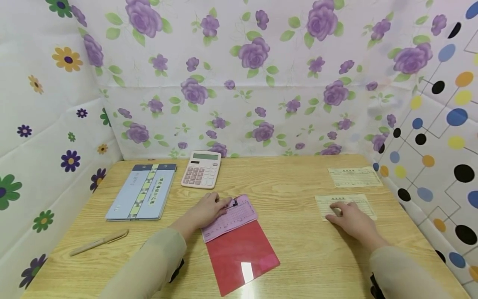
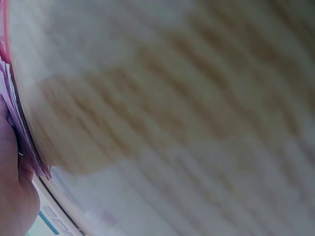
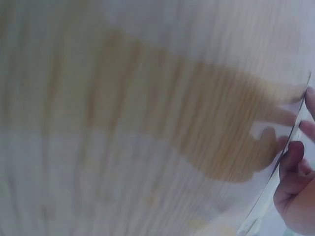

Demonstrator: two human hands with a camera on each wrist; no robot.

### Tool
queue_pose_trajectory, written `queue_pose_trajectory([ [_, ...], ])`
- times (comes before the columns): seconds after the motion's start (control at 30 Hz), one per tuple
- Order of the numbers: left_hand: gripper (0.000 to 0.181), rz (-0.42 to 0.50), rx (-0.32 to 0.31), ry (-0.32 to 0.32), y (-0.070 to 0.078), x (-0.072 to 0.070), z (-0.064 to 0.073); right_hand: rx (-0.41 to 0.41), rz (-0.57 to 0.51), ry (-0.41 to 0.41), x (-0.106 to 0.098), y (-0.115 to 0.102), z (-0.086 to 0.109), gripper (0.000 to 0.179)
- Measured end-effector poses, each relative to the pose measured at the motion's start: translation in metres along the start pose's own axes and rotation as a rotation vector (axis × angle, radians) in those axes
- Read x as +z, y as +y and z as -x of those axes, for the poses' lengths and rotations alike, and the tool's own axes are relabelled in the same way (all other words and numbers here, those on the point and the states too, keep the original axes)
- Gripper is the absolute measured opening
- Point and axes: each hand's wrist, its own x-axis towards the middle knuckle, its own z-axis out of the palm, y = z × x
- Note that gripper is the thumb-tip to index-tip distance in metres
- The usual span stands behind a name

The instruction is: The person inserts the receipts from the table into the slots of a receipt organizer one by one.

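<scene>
Near the table's middle, my left hand (image 1: pixel 210 209) rests on a pad of pink printed slips (image 1: pixel 232 219), its fingertips right at a black clip (image 1: pixel 234 203) on the pad's top edge. Beneath the slips lies a red glossy board (image 1: pixel 240 257). The left wrist view catches part of that hand (image 2: pixel 17 196) against the layered slip edges (image 2: pixel 22 118). Over on the right, my right hand (image 1: pixel 352 222) touches a pale yellow printed slip (image 1: pixel 356 202) with thumb and fingertips. In the right wrist view its thumb (image 3: pixel 294 155) lies beside the slip's thin edge.
A second pale yellow slip (image 1: pixel 354 177) lies farther back at the right. On the left are a blue account book (image 1: pixel 143 193), a pink and white calculator (image 1: pixel 202 169) and a tan pen (image 1: pixel 98 242). Patterned cloth (image 1: pixel 242 104) walls the wooden table (image 1: pixel 291 253) at back and sides.
</scene>
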Motion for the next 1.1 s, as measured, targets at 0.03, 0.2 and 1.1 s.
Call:
queue_pose_trajectory([
  [0.03, 0.045, 0.002, -0.003, -0.002, 0.0, 0.0, 0.0, 0.004, 0.003, -0.001, 0.001, -0.006, 0.0, 0.066],
  [0.2, 0.045, -0.001, -0.013, -0.013, -0.001, -0.002, 0.002, 0.025, 0.018, 0.002, 0.007, -0.028, 0.002, 0.065],
  [1.1, 0.048, -0.024, -0.049, -0.074, -0.002, 0.001, -0.003, -0.117, -0.047, -0.006, -0.024, 0.072, 0.0, 0.057],
])
